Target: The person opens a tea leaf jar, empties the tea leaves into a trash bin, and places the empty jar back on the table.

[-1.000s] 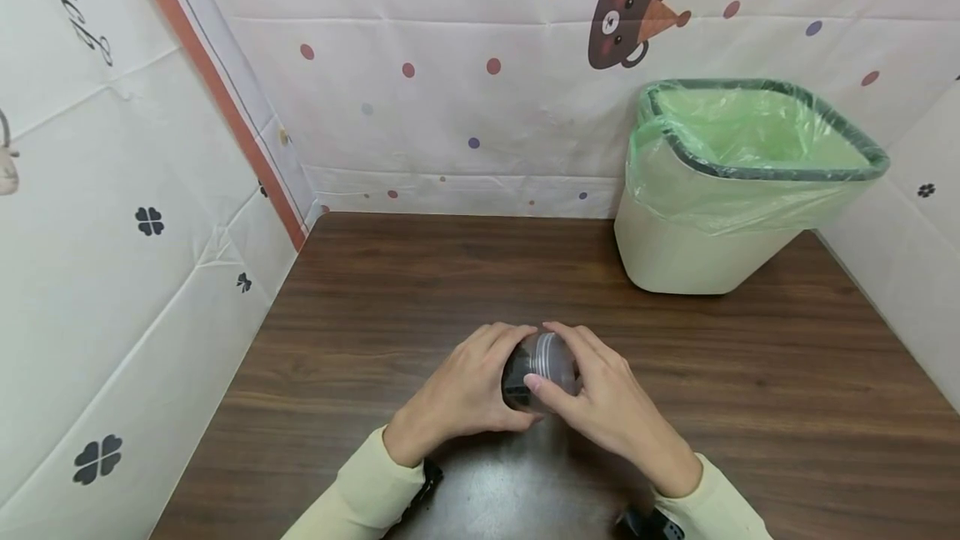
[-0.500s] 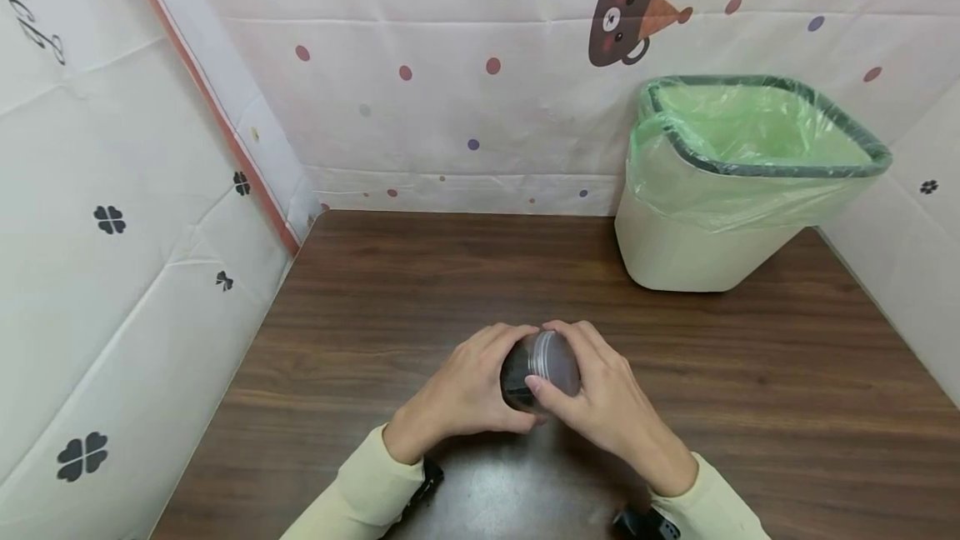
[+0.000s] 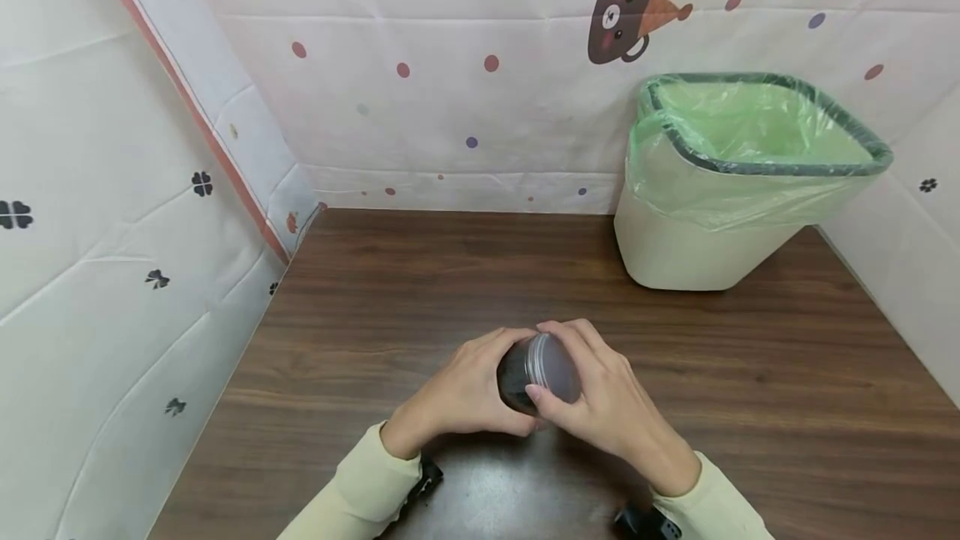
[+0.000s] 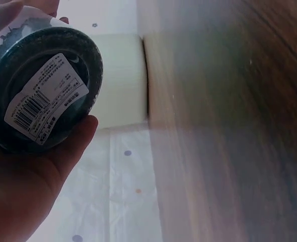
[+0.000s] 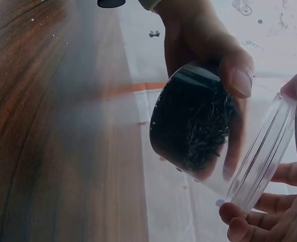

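Observation:
A clear plastic jar, partly filled with dark, shredded-looking contents, is held tilted above the table, its clear ridged lid to the right. My left hand wraps round the jar's body, thumb below and fingers above. Around the lid's rim curl the thumb and fingers of my right hand. In the right wrist view, the dark contents lie toward the jar's bottom, and the lid sits on the other end. A white barcode label on the jar's base faces the left wrist camera.
At the back right of the brown wooden table stands a cream bin lined with a green bag. Printed white sheeting hangs behind and along both sides. Small white specks dot the table in the right wrist view.
Both hands keep their hold on the jar and lid, which have shifted very slightly. The left-hand sheeting has moved leftward, its clover prints and red strip sliding over.

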Motion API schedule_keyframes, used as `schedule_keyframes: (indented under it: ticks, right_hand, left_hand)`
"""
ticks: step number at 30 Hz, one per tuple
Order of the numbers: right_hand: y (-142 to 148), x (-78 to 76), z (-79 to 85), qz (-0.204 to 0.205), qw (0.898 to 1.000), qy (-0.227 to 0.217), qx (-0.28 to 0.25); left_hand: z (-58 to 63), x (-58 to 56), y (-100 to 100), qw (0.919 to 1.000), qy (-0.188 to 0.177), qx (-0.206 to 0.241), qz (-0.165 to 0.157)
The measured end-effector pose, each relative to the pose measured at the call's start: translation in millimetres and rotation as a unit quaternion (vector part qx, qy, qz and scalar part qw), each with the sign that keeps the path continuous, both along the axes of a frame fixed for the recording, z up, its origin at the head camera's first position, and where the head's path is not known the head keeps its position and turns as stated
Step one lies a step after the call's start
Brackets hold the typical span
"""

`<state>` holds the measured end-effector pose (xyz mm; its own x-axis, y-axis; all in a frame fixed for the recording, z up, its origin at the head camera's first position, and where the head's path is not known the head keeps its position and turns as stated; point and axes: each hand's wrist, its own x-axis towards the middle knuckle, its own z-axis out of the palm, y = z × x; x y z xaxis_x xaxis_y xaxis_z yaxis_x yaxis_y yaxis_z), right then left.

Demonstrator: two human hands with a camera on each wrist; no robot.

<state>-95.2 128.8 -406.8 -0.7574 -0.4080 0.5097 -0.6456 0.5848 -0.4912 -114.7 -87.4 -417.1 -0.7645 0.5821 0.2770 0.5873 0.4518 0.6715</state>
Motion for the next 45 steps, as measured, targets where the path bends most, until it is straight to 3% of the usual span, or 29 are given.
schedule_keyframes:
  ticks: [11, 27, 35, 42, 45]
  right_hand:
    - [0.7, 0.6, 2.7, 0.031, 0.999, 0.023, 0.015]
    - [2.9, 1.7, 5.0, 0.061, 0.995, 0.073, 0.038]
    - [4.2, 0.0, 3.7, 0.069, 0.993, 0.09, 0.037]
    - [6.5, -2.5, 0.6, 0.082, 0.991, 0.105, 0.034]
    - [7.4, -3.0, -1.5, 0.086, 0.99, 0.105, 0.035]
  left_hand:
    - [-3.2, -1.1, -4.0, 0.996, -0.086, 0.013, -0.017]
    - [-2.8, -1.4, -6.6, 0.99, -0.129, 0.01, -0.055]
    - [-2.6, -0.3, -6.1, 0.9945, -0.097, -0.008, -0.039]
    - [-4.2, 1.1, -4.6, 0.9993, -0.018, -0.012, -0.031]
    - [-4.3, 1.7, -4.2, 0.9995, -0.003, -0.017, -0.026]
